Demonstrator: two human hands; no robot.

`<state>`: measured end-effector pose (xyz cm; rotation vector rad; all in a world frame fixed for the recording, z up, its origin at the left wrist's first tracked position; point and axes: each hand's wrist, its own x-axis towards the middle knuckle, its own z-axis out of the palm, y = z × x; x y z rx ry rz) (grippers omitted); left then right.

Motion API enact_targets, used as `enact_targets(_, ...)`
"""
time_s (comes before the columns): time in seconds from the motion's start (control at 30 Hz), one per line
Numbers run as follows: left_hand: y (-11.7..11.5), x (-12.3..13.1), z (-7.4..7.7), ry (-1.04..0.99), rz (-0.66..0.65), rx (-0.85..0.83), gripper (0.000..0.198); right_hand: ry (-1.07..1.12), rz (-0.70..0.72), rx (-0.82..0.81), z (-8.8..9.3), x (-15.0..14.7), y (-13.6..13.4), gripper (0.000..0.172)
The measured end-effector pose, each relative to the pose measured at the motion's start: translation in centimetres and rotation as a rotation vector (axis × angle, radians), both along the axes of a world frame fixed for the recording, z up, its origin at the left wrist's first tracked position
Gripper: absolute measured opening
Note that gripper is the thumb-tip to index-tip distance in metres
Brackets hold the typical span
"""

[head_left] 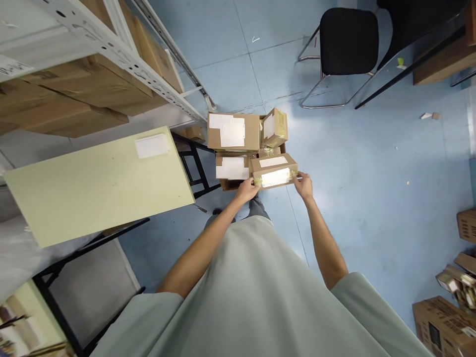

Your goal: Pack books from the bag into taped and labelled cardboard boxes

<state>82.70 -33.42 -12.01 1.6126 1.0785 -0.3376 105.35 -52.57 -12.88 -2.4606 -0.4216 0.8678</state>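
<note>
Between my two hands is a brown cardboard box [256, 167] with white labels and yellowish tape at its ends. My left hand [247, 191] grips its left end, and my right hand [304, 185] grips its right end. Just behind it, a larger labelled carton [253, 133], a small taped box [275, 128] and another labelled box [232, 159] sit close together. They rest in or on an open cardboard carton [229, 185], whose rim shows partly beneath them. The lower parts of these boxes are hidden.
A pale yellow-green tabletop [100, 183] stands at my left, below a metal shelf rack [148, 79] holding cartons. A black chair [348, 42] stands at the far right. More cardboard boxes [442, 322] lie at the lower right on the blue floor [372, 198].
</note>
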Motion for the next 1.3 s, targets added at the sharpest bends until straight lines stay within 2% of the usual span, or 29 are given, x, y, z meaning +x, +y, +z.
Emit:
enact_targets(0.13, 0.2, 1.6, -0.2, 0.046, -0.089, 0.008, 0.04, 0.046, -0.008, 0.042, -1.4, 1.5, 0.1, 0.053)
enact_targets(0.27, 0.5, 1.0, -0.4, 0.134, -0.147, 0.006, 0.045, 0.146, 0.004, -0.117, -2.8, 1.0, -0.4, 0.044)
enact_targets(0.37, 0.8, -0.9, -0.2, 0.14, -0.123, -0.018, 0.04, 0.208, 0.027, -0.159, -3.5, -0.5, -1.0, 0.031)
enact_targets(0.5, 1.5, -4.5, 0.4, 0.123, -0.039, -0.048, 0.035, 0.271, 0.081, -0.154, -3.8, -2.4, -1.1, 0.026)
enact_targets(0.73, 3.0, -11.2, 2.2, 0.029, 0.168, -0.046, 0.048, 0.298, 0.196, -0.095, -3.4, -4.2, 2.0, 0.024)
enact_targets(0.87, 3.3, -14.4, 3.2, -0.061, 0.328, -0.081, 0.046, 0.272, 0.277, -0.029, -1.9, -6.0, 5.3, 0.023)
enact_targets(1.03, 3.3, -19.1, 5.0, -0.235, 0.508, -0.125, 0.06, 0.244, 0.435, 0.082, 1.6, -10.6, 10.1, 0.028)
enact_targets(1.17, 2.9, -24.6, 7.1, -0.371, 0.61, -0.12, 0.069, 0.284, 0.577, 0.214, 5.5, -17.0, 14.4, 0.043)
enact_targets(1.3, 1.6, -31.9, 9.0, -0.489, 0.717, -0.1, 0.066, 0.315, 0.726, 0.325, 9.4, -25.6, 18.4, 0.054)
